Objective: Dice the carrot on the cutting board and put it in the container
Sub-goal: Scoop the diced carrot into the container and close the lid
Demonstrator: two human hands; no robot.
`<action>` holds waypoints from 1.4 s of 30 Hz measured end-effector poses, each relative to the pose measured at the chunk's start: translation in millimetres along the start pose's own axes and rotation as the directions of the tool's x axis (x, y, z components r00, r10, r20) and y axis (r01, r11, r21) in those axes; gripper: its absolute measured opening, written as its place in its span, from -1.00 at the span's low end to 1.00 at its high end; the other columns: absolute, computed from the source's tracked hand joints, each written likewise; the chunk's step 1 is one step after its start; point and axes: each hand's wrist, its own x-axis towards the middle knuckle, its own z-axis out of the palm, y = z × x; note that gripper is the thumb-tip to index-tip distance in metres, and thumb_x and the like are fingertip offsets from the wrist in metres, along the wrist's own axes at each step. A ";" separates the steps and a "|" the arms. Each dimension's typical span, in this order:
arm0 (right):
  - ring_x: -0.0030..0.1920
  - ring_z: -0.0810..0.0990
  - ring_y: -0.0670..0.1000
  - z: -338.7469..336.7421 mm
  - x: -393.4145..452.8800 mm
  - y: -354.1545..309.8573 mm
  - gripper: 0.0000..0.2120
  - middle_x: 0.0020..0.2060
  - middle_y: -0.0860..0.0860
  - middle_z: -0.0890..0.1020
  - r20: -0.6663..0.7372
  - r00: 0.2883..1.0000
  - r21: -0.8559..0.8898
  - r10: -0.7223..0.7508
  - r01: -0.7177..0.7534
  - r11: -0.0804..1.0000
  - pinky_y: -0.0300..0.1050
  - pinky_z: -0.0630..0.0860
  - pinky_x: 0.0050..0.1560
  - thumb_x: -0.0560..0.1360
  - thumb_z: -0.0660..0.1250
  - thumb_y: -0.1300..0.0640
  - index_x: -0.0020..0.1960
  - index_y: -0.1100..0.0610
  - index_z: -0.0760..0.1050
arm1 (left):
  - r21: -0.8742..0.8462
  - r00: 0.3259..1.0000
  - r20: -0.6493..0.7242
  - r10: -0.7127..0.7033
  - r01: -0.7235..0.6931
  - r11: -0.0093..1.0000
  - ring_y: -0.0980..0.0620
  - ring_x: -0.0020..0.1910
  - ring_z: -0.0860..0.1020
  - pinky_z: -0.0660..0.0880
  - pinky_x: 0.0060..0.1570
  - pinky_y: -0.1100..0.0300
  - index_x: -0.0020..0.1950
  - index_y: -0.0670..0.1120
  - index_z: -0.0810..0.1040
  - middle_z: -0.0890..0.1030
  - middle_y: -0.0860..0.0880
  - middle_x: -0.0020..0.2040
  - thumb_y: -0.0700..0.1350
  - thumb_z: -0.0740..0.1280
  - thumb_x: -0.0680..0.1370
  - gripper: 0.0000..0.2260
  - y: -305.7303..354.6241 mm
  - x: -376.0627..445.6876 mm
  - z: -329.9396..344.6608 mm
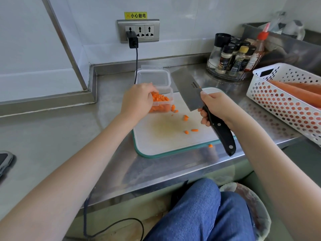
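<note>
1. Stainless steel tabletop (60, 129) runs along a white wall; it carries everything below.
2. White perforated basket (284, 101) at far right, whole carrots (298, 93) lying in it, well apart from the work area.
3. White cutting board (165, 141) with a teal rim, centre; a yellowish stain marks its middle, and its near edge lies close to the tabletop's front lip.
4. Cleaver (189, 89) is lifted off the board, blade tilted up toward the wall; right hand (217, 106) is wrapped round the black handle.
5. Clear container (161, 103) sits at the board's far left corner, its hinged lid (152, 77) open behind; diced carrot (160, 99) fills it nearly to the rim.
6. Left hand (139, 100) hovers over the container's left side, fingers curled down at the dice. Whether it is pinching pieces or releasing them, I cannot tell.
7. Stray carrot pieces (186, 117): a few beside the container, a few mid-board, one piece (210, 145) on the teal rim at the near edge.
8. Judgement: transfer is almost done; only the strays remain.
9. Risks: the full container may shed dice if more is heaped on; the rim piece could roll off onto the tabletop or floor if swept carelessly; the raised blade is near the left forearm's path.
</note>
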 end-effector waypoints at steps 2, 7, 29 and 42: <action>-0.65 0.48 0.03 -11.6 0.1 9.4 -0.58 -0.47 0.12 0.45 -0.047 0.998 -0.007 0.031 -0.031 0.999 -0.26 0.39 -0.63 0.66 0.08 -0.03 -0.18 0.27 0.42 | -0.007 0.995 -0.029 0.092 -0.092 0.996 -0.03 0.11 0.60 0.54 0.06 0.06 -0.08 -0.15 0.68 0.68 -0.08 0.01 -0.27 0.09 0.39 -0.64 10.0 -11.0 1.7; -0.61 0.45 0.08 -33.5 -2.5 23.3 -0.62 -0.45 0.15 0.47 -0.072 0.995 -0.130 0.072 -0.081 0.988 -0.24 0.41 -0.64 0.64 0.12 -0.04 -0.11 0.27 0.42 | -0.266 0.980 0.082 0.183 -0.155 0.952 0.03 -0.09 0.63 0.55 -0.04 0.15 -0.06 -0.15 0.68 0.69 -0.05 -0.09 -0.15 0.24 0.44 -0.77 47.0 -49.2 17.0; -0.60 0.46 0.09 -47.1 -37.3 45.7 -0.60 -0.45 0.14 0.49 -0.056 0.998 -0.102 0.020 -0.026 0.994 -0.21 0.46 -0.60 0.65 0.09 -0.04 -0.13 0.25 0.45 | 0.302 0.884 0.415 -0.216 0.091 0.949 -0.28 0.43 0.14 -0.02 0.42 -0.04 0.42 -0.38 0.17 0.19 -0.39 0.42 -0.06 0.03 0.65 -0.53 81.4 -24.4 82.7; -0.66 0.45 0.01 -47.6 -41.1 53.5 -0.58 -0.45 0.14 0.48 -0.067 0.997 -0.042 0.039 -0.042 0.998 -0.17 0.51 -0.54 0.65 0.10 -0.04 -0.02 0.31 0.47 | -0.457 0.906 0.420 -0.056 0.265 0.849 0.08 0.01 0.61 0.49 0.05 0.37 0.21 -0.10 0.58 0.63 -0.07 0.11 -0.14 0.28 0.57 -0.77 85.6 -58.1 51.3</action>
